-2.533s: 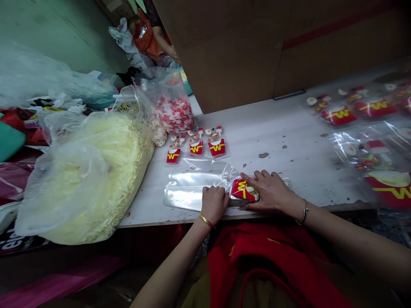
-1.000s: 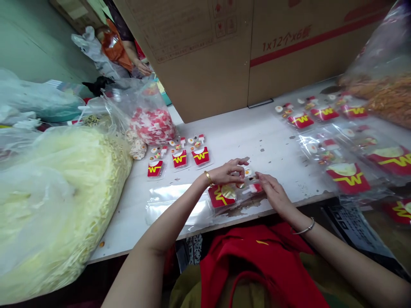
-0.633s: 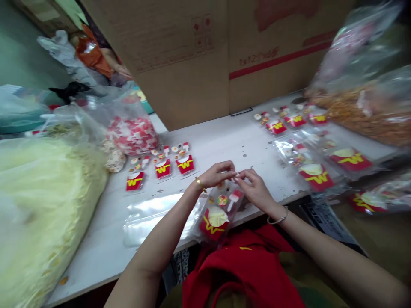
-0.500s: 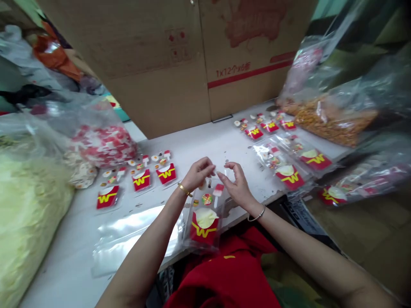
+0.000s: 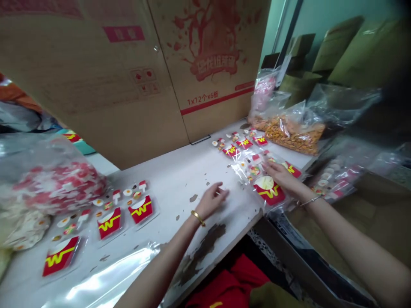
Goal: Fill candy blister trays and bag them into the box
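Note:
My left hand (image 5: 212, 201), with a gold bracelet at the wrist, hovers over the table with loosely curled fingers apart and nothing visible in them. Farther right, my right hand (image 5: 281, 175) grips the right edge of a clear bag (image 5: 271, 192). Inside that bag are a red fries box with a yellow zigzag mark, pale yellow fries-like pieces and small toy foods. Another filled bag (image 5: 292, 169) lies partly hidden behind the same hand. At the left, several red fries-box packs (image 5: 140, 209) lie in a row with small food pieces above them.
A tall cardboard carton (image 5: 144, 115) stands along the back. Bags of red-and-white pieces (image 5: 64, 184) and orange pieces (image 5: 295, 134) flank it. More fries-box packs (image 5: 245, 142) lie at the back right. Flat clear bags (image 5: 118, 273) cover the front left, and an open box (image 5: 340, 222) stands lower right.
My hands have parted; the right moved to the bags at the right. The filled bag before me has left its place at the table edge. The view has swung right.

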Tool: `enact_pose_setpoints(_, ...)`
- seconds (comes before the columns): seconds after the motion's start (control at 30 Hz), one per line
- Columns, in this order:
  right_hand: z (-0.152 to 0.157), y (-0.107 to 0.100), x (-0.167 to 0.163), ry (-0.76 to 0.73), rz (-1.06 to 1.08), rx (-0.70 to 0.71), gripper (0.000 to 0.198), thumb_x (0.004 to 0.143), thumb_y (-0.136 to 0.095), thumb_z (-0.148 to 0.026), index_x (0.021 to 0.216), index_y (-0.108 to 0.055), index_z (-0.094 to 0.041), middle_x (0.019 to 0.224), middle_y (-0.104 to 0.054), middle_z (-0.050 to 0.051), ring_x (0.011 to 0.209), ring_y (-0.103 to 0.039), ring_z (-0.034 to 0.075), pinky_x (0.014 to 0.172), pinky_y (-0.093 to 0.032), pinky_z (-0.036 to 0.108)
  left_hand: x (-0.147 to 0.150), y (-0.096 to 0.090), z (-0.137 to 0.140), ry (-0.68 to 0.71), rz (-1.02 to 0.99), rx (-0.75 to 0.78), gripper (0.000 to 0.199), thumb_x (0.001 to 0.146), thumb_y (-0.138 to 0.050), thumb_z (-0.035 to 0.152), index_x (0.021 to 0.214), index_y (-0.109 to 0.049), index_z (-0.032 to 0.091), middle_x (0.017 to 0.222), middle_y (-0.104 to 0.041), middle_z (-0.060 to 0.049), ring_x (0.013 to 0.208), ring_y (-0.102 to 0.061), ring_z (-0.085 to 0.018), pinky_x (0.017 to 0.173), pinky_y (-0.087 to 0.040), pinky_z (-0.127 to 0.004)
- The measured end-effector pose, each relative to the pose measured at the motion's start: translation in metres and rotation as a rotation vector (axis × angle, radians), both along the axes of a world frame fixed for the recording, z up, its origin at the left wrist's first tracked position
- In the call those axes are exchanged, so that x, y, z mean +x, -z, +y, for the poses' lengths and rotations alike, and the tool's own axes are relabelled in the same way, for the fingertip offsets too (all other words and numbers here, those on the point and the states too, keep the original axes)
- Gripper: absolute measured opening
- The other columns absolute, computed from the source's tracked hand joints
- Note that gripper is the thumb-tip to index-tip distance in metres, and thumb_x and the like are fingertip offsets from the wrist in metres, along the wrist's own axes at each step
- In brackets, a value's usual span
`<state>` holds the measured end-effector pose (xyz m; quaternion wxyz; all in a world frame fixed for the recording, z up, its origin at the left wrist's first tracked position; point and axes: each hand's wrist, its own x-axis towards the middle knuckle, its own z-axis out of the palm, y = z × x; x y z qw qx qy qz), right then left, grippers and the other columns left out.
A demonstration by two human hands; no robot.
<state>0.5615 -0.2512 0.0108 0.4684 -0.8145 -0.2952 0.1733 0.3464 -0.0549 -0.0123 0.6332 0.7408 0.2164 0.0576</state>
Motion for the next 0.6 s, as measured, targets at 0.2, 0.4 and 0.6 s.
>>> enact_pose_setpoints(0.2, -0.018, 0.005, 0.083, 0.061, -0.058, -0.164, 0.069, 0.070, -0.059, -0.069, 0.112, -0.062, -0.015, 0.125, -0.058, 0.015, 0.119, -0.049, 0.035, 0.099, -0.041, 0.049, 0.075, 0.014, -0.093, -0.008, 0.085, -0.405, 0.093, 0.069, -0.068, 0.061, 0.143, -0.027, 0.023, 0.140, -0.044, -0.018, 0.107, -0.060, -0.031, 0.067, -0.056, -0.034)
enact_pose_setpoints(0.4, -0.027, 0.019, 0.122, 0.057, 0.084, -0.275, 0.103, 0.055, -0.074, -0.068, 0.135, -0.046, -0.010, 0.141, -0.043, 0.024, 0.128, -0.043, 0.040, 0.106, -0.033, 0.056, 0.135, 0.026, -0.107, -0.204, -0.097, -0.322, 0.095, 0.071, -0.073, 0.048, 0.144, -0.021, 0.018, 0.133, -0.053, -0.017, 0.120, -0.054, -0.030, 0.096, -0.051, -0.037)
enact_pose_setpoints(0.6, -0.031, 0.041, 0.105, -0.030, 0.259, -0.130, 0.085, 0.073, -0.062, -0.065, 0.137, -0.044, -0.014, 0.128, -0.058, 0.017, 0.108, -0.061, 0.032, 0.091, -0.051, 0.046, 0.128, 0.032, -0.086, -0.251, -0.123, -0.264, 0.099, 0.071, -0.073, 0.049, 0.146, -0.013, 0.022, 0.142, -0.044, -0.016, 0.124, -0.052, -0.028, 0.097, -0.050, -0.037)
